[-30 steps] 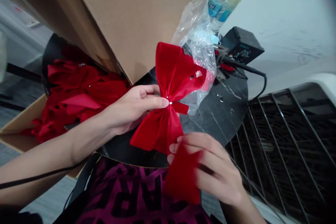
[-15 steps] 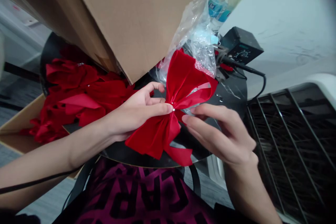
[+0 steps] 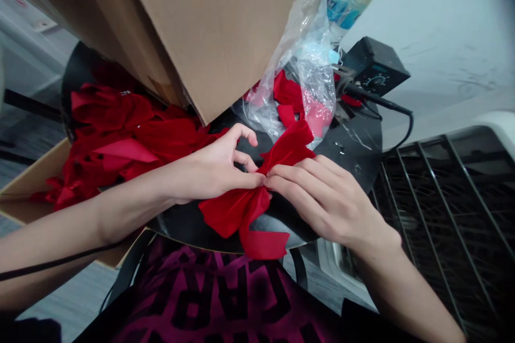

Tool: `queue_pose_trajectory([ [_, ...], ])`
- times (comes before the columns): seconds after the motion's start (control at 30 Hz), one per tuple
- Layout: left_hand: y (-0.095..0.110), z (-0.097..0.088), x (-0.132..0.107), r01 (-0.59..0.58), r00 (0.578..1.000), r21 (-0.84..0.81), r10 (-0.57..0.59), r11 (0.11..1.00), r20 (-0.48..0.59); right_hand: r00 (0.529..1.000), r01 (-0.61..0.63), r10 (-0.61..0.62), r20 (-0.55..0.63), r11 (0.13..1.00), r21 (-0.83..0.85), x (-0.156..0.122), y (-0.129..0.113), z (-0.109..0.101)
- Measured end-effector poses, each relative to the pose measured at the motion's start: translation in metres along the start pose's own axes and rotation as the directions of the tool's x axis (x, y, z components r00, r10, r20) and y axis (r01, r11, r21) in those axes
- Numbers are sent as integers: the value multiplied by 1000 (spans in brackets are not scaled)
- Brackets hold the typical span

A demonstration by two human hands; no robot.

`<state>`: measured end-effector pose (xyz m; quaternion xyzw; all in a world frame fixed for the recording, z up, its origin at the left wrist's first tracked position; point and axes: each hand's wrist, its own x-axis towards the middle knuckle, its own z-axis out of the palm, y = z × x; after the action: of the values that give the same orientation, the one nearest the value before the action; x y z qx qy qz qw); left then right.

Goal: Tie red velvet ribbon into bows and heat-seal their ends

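A red velvet bow [image 3: 233, 211] is held above the front of the round black table [image 3: 177, 225]. My left hand [image 3: 219, 171] pinches its gathered middle from the left, thumb on top and index finger curled clear of the cloth. From the right, my right hand [image 3: 317, 193] has its fingertips pressed together on the same middle, touching the left thumb. The bow's upper loop shows above the right fingers, and a ribbon tail hangs toward the table's edge. Whatever lies right under the fingertips is hidden.
Red bows [image 3: 120, 139] are heaped on the table's left side, over an open carton [image 3: 24, 201]. A large cardboard box [image 3: 225, 27] stands behind. Farther right are a clear plastic bag [image 3: 277, 102], a bottle [image 3: 350, 0], a black dial unit [image 3: 376, 67] with a cable, and a barred heater-like appliance [image 3: 438, 198].
My right hand has moved left onto the bow's middle and closed there. The bow has turned and its upper loop has flattened down, uncovering red pieces by the plastic bag.
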<state>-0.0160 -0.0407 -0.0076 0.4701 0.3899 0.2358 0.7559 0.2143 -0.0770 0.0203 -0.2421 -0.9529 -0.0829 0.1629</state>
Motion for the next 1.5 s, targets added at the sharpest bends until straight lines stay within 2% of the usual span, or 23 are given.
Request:
queue_pose_trajectory([
  [0.13,-5,-4,0,-10,999,44,7,999,50,999,9,-12,38,996,88,6,7,2],
  [0.23,-7,-5,-1,-56,998,82,53,995,47,998,-10,0,69,989,150,10,11,5],
  [0.47,-6,-2,-6,-163,986,100,158,982,59,975,-176,134,180,954,243,16,14,7],
  [0.77,3,-5,-4,-155,987,157,146,975,63,947,-313,229,224,808,499,21,21,-7],
  [1.07,0,-1,-1,-186,983,165,182,969,36,930,-366,320,179,836,408,21,11,3],
  [1.27,-4,-7,4,-161,986,134,164,978,-16,905,-415,409,113,797,438,13,6,0],
  [1.4,-2,-6,0,-195,978,126,203,973,-57,924,-381,378,61,897,225,4,-10,-4],
  [1.5,1,-3,-3,-178,977,105,188,978,-100,931,-365,366,8,927,82,1,-18,-4],
])
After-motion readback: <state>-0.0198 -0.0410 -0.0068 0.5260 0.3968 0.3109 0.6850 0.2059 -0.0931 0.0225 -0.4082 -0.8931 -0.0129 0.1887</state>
